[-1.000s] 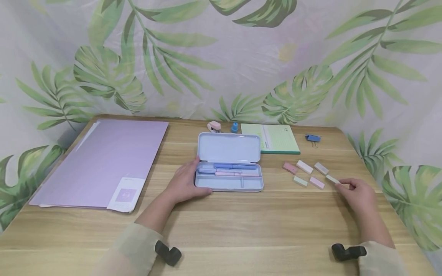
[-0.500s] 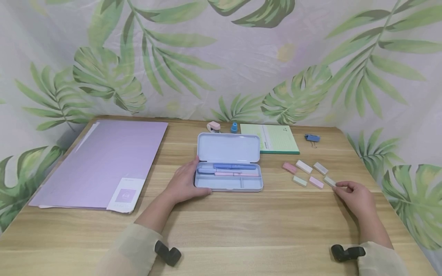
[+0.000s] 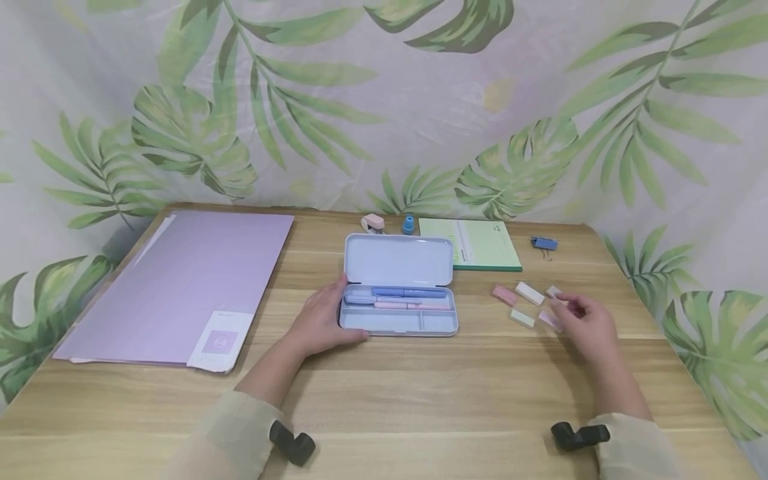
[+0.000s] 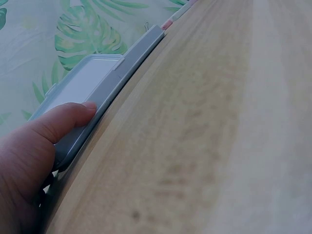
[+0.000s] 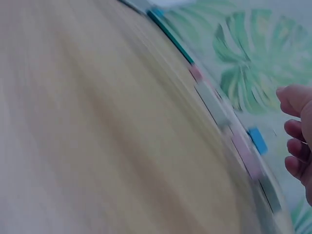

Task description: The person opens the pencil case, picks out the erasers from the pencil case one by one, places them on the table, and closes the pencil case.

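My left hand [image 3: 321, 317] holds the left end of a pale blue pencil case [image 3: 441, 324], its thumb along the front edge. The case stands with its lid raised; blue pens [image 3: 408, 292] and a pink pen [image 3: 414, 306] lie in its back compartment. At right, my right hand [image 3: 588, 329] hovers by several small block erasers: dark pink [image 3: 504, 295], white [image 3: 530, 293], pale green [image 3: 522, 318], light pink [image 3: 548, 319] and grey [image 3: 553, 291]. The right wrist view shows nothing in its loosely curled fingers; another pale green eraser [image 5: 270, 192] lies on the table, hidden by the hand in the head view.
A large purple folder [image 3: 186, 287] covers the table's left side. Behind the case are a pink stapler-like item [image 3: 373, 223], a small blue cone-shaped piece [image 3: 409, 225] and a green notebook [image 3: 492, 244]. A blue binder clip [image 3: 544, 244] lies at back right. A leaf-print cloth [image 3: 336, 120] hangs behind.
My right hand has let go of the rightmost pale green eraser, which it had turned in line with the others, then lifted and moved left over the erasers. The left hand has stayed in place.
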